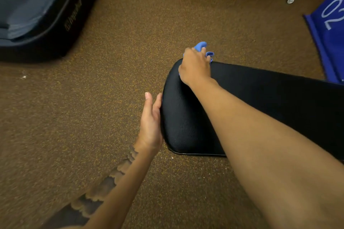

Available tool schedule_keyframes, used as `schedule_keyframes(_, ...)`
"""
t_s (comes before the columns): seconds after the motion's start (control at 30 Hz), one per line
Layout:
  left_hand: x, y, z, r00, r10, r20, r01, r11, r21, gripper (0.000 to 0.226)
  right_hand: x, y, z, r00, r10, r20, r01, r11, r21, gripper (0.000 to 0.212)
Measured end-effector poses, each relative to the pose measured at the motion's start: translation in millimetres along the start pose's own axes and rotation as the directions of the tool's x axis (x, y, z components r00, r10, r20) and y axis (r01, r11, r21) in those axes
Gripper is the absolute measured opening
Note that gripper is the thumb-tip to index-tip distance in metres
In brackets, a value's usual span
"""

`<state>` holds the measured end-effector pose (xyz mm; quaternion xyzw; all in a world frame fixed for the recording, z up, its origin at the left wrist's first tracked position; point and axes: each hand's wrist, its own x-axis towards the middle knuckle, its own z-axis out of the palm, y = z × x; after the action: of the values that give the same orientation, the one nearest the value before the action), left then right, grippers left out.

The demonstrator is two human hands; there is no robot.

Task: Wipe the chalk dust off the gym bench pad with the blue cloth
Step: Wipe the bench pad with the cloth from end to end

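- Warm, fairly dim light is tinting the speckled floor [130, 33] brownish-orange.
- A soft sheen is showing on the black bench pad [182, 117] near its rounded end (no harsh glare).
- Shadows are falling faint and soft-edged.
- The wide lens is bending the frame edges, and the corners are blurring slightly.

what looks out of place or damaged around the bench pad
Nothing much. The bench pad looks intact, with no chalk I can make out. Only small white specks lie on the floor. The right hand grips the bunched blue cloth at the pad's far corner.
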<state>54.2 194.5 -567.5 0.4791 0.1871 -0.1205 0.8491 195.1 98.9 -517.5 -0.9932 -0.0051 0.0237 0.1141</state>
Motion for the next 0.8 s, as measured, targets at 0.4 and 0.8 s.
schedule_keyframes(0.4,-15,2,14,0.993,-0.113,-0.042,0.118,0.981,0.153,0.069,-200,-13,10,0.949,-0.303,0.082,0.300,0.953,0.050,0.055)
schedule_keyframes(0.8,-10,3,9,0.995,0.018,0.102,-0.009,0.996,-0.087,0.080,-96,25,-4,0.996,-0.038,-0.084,0.053,0.982,0.180,0.052)
